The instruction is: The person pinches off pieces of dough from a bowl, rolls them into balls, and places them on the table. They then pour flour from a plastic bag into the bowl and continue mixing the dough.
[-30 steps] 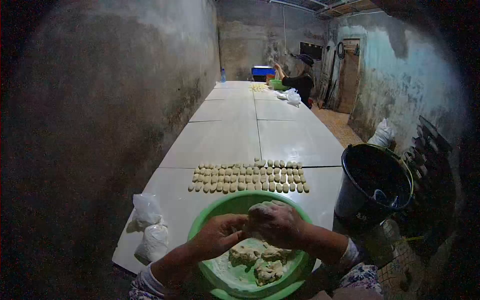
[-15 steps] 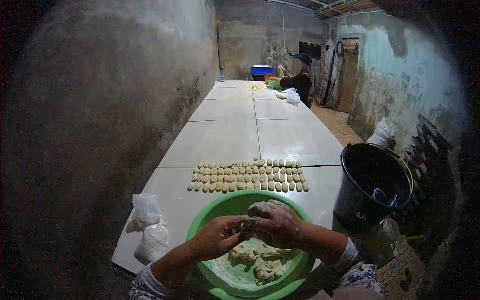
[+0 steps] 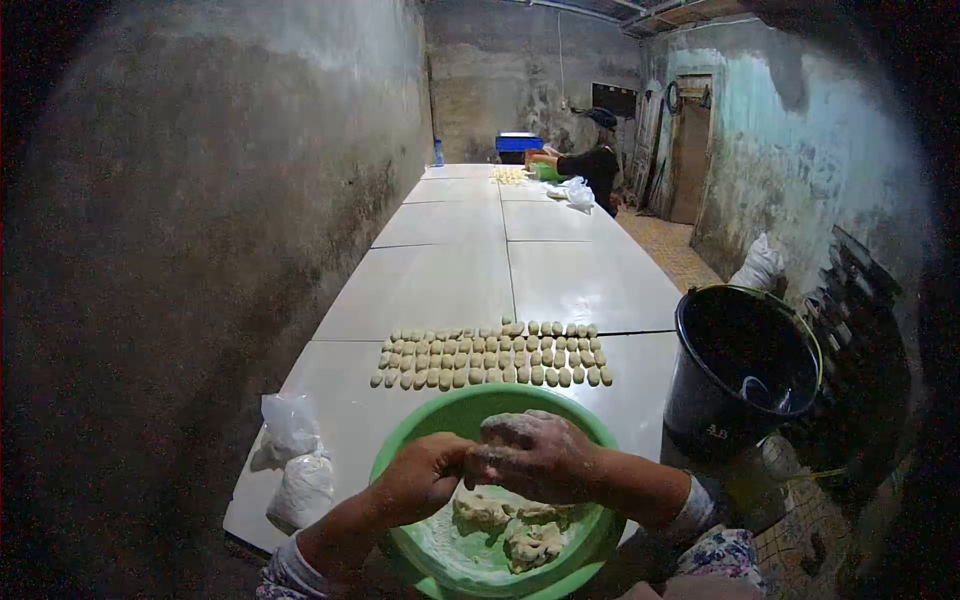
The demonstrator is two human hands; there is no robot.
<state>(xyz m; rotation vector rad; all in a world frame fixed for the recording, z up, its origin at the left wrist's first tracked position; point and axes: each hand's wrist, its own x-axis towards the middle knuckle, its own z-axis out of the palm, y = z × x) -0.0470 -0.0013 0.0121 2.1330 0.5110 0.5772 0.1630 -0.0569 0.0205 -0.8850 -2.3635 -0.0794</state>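
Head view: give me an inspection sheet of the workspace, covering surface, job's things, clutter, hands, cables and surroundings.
Surface: long white table with panel seams.
Job's things: dough lumps inside a green basin; small dough pieces in rows beyond it.
Clutter: white plastic bagging at the near left; black bucket at the right.
Hands: left hand and right hand together over the basin; anything between them is hidden.
Cables: thin pale line down the far wall, possibly one.
Surroundings: co-worker at the far right; stained walls.
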